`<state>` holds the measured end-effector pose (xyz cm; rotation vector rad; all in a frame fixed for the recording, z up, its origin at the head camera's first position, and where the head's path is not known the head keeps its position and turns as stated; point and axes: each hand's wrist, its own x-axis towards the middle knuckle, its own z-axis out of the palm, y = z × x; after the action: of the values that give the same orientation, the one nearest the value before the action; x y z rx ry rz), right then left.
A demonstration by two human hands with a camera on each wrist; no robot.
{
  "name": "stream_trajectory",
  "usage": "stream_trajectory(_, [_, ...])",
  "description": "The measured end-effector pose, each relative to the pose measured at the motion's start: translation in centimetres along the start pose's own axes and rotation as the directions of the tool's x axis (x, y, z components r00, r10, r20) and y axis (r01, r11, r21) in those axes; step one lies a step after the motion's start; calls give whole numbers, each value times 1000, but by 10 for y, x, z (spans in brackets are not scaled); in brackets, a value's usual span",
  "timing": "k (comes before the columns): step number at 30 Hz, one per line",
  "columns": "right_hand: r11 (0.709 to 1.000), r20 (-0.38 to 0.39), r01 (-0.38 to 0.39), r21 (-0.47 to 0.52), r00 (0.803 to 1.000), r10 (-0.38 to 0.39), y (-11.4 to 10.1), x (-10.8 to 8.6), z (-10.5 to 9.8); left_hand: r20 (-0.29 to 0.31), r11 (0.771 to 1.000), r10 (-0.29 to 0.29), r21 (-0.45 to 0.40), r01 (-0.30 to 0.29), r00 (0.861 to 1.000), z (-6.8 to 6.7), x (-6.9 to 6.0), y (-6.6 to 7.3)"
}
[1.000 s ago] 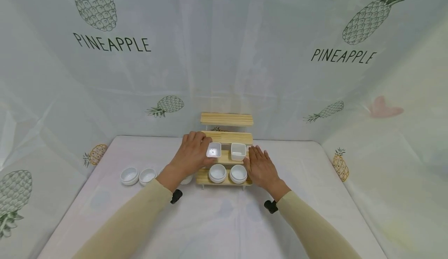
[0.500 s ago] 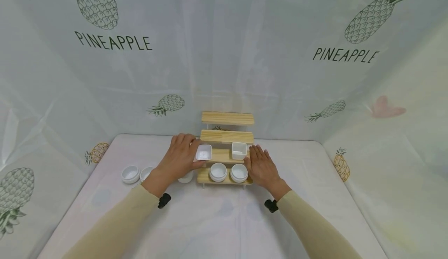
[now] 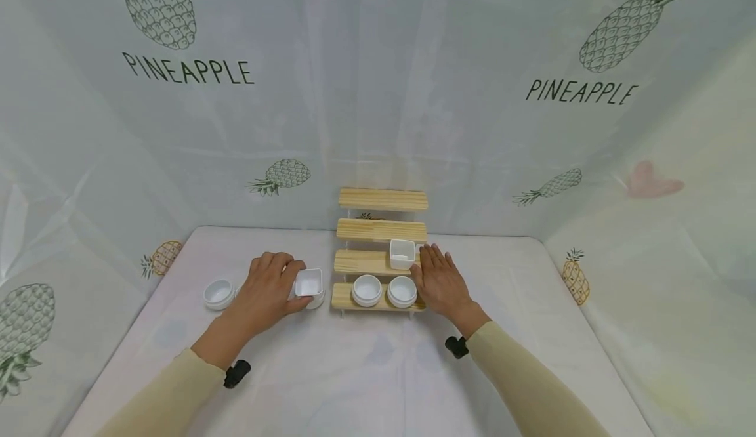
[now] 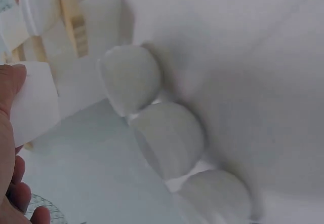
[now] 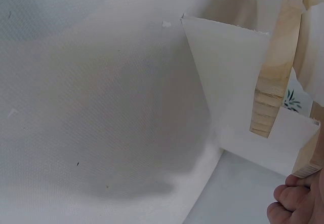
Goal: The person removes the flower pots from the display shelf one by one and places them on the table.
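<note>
My left hand (image 3: 268,289) pinches a small square white bowl (image 3: 309,283) between thumb and fingers, left of the wooden tiered shelf (image 3: 359,262). A round white bowl (image 3: 317,300) partly shows just beneath it. In the left wrist view, the thumb lies on the held square bowl (image 4: 38,102), apart from a row of round bowls (image 4: 169,138). My right hand (image 3: 443,286) lies with straight fingers along the shelf's right end. On the second tier from the bottom sits another square white bowl (image 3: 402,255). Two sets of round white bowls (image 3: 367,291) stand on the bottom tier.
A round bowl (image 3: 218,294) stands at the far left of the white-covered table (image 3: 378,371); my left hand hides others beside it. The upper two tiers (image 3: 382,199) carry nothing. A pineapple-print curtain (image 3: 378,96) hangs behind and around the table.
My left hand has lifted the square bowl off the second tier and carried it left and towards me, over the round bowls. My right hand has stayed in place.
</note>
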<state>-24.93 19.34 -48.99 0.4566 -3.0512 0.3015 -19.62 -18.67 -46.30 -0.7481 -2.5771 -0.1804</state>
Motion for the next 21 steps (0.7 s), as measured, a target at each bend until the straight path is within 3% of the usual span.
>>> stream_trajectory(11, [1000,10,-2,-8,1000,3,-1,1,0,28,999,27,-37,-26,999,33,-49,6])
stream_trajectory(21, [1000,12,-4,-3,1000,4,0,1,0,60,999,25,-45,-22,998,49,-59,10])
